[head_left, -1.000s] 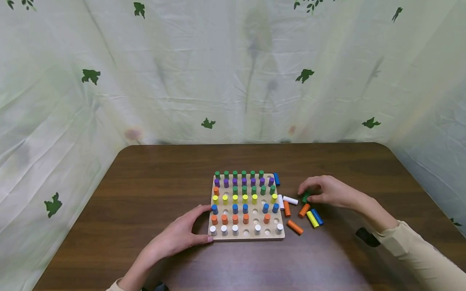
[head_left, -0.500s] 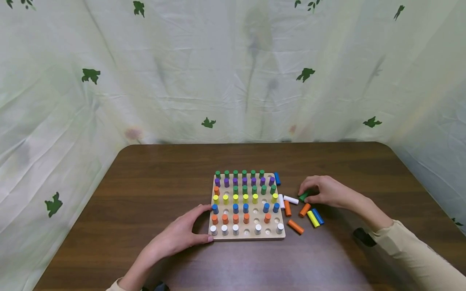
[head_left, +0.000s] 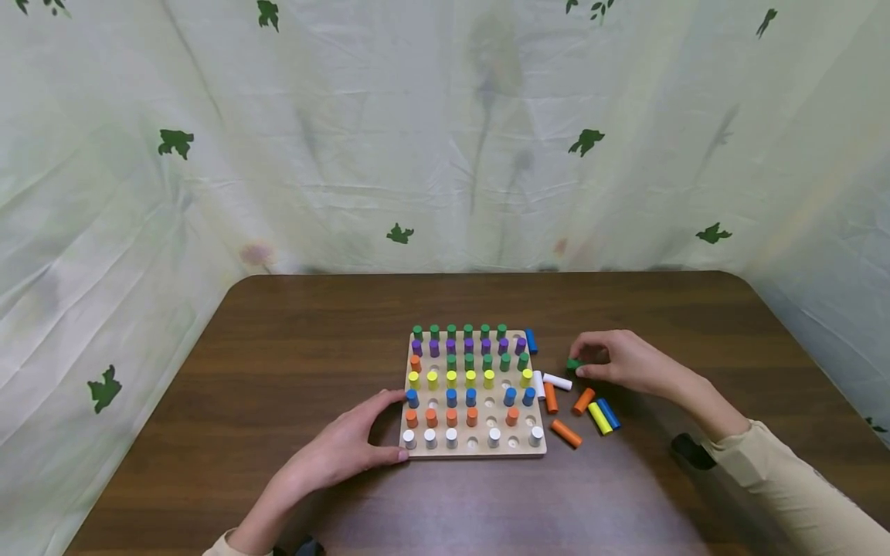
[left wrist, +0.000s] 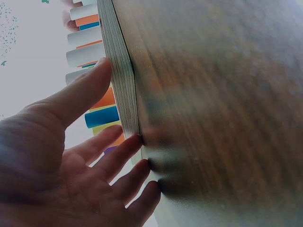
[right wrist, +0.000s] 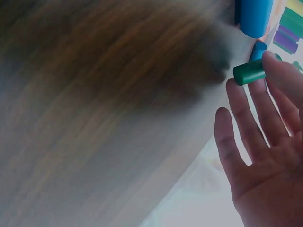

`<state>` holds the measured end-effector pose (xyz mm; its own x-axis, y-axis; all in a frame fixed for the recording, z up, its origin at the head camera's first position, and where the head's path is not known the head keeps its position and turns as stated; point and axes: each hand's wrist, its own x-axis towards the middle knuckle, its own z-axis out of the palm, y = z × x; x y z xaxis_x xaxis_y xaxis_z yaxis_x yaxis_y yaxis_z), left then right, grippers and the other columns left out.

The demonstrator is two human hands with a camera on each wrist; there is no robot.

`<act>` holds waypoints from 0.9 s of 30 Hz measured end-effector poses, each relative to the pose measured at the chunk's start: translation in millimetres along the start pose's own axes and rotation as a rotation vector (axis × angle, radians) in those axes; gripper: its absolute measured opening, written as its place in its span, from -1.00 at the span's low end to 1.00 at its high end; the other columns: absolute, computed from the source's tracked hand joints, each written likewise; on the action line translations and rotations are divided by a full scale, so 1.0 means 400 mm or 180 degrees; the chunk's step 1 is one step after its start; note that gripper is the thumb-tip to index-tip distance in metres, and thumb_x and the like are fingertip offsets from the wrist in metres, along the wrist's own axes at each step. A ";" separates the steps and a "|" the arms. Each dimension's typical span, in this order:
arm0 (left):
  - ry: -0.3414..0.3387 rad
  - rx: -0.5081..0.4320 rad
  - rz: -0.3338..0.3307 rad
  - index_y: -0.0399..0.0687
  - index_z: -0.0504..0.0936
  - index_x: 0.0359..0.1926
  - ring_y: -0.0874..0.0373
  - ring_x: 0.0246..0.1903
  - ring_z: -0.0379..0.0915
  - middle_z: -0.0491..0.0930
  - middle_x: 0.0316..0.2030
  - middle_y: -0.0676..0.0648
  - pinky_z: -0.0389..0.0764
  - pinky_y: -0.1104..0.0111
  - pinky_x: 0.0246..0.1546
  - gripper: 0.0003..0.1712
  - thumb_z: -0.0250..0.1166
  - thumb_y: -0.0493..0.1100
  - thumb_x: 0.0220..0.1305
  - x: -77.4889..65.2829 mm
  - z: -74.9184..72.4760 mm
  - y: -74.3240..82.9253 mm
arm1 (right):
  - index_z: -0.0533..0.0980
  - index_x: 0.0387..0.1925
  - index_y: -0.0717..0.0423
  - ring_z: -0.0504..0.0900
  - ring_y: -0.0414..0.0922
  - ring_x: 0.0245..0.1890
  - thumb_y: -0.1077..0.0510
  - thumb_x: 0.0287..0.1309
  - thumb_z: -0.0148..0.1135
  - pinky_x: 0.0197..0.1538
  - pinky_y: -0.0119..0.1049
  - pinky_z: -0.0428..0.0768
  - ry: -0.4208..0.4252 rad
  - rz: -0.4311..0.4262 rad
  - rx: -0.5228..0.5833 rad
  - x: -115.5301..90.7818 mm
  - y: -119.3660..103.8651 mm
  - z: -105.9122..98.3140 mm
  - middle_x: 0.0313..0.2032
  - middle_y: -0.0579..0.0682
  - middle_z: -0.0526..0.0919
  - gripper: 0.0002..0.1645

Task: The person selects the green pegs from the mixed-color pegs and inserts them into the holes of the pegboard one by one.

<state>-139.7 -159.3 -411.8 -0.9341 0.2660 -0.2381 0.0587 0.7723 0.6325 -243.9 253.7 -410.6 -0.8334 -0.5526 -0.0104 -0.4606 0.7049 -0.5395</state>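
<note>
A wooden pegboard [head_left: 514, 452] bears upright rows of green, purple, yellow, blue, orange and white pegs, with several bare holes among them. My left hand [head_left: 341, 448] touches its left side with spread fingers, the thumb [left wrist: 97, 80] at the near left corner. To the right of the board, my right hand [head_left: 629, 363] pinches a green peg [right wrist: 248, 72] between thumb and fingertips, low over the table. In the right wrist view the peg lies crosswise, one end sticking out past the thumb.
Loose pegs lie right of the board: white [head_left: 558, 381], orange [head_left: 566, 434], yellow [head_left: 599, 418] and blue [head_left: 608, 414]. Another blue peg [head_left: 531, 341] lies by the far right corner. The brown table [head_left: 313, 324] ends at a hanging patterned cloth [head_left: 445, 154].
My right hand has shifted the green peg slightly left and away from me, turning it between the fingers. My left hand stays at the board's side.
</note>
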 end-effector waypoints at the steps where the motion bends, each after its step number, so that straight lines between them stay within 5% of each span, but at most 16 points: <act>1: 0.0000 0.0000 -0.0007 0.25 0.31 0.28 -0.10 0.30 0.08 0.21 0.32 -0.09 0.20 -0.13 0.16 -0.12 0.47 0.15 -0.10 0.001 0.000 0.000 | 0.53 -0.21 -0.16 0.53 -0.21 -0.29 0.14 0.06 0.36 -0.15 -0.27 0.56 0.0021 -0.0012 0.0017 0.001 0.000 0.000 -0.29 -0.23 0.58 -0.76; 7: 0.0001 0.0030 -0.0020 0.24 0.30 0.29 -0.09 0.30 0.09 0.22 0.32 -0.08 0.20 -0.13 0.16 -0.10 0.47 0.17 -0.11 0.002 0.000 -0.002 | 0.53 0.01 -0.10 0.55 -0.19 -0.21 0.14 0.10 0.32 -0.13 -0.22 0.57 0.0119 -0.0043 0.0010 0.008 -0.010 -0.002 -0.14 -0.19 0.60 -0.61; 27: 0.0006 0.0029 -0.0041 0.23 0.30 0.29 -0.08 0.28 0.12 0.23 0.31 -0.09 0.21 -0.11 0.16 -0.10 0.47 0.18 -0.11 0.004 0.000 -0.003 | 0.52 0.03 0.02 0.56 -0.22 -0.21 0.19 0.16 0.26 -0.15 -0.24 0.59 0.0653 -0.0330 0.0146 0.046 -0.048 0.009 -0.14 -0.17 0.60 -0.64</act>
<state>-141.4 -159.9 -413.0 -0.9355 0.2550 -0.2447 0.0500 0.7809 0.6227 -249.3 228.3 -403.4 -0.8292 -0.5157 0.2157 -0.5364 0.6256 -0.5665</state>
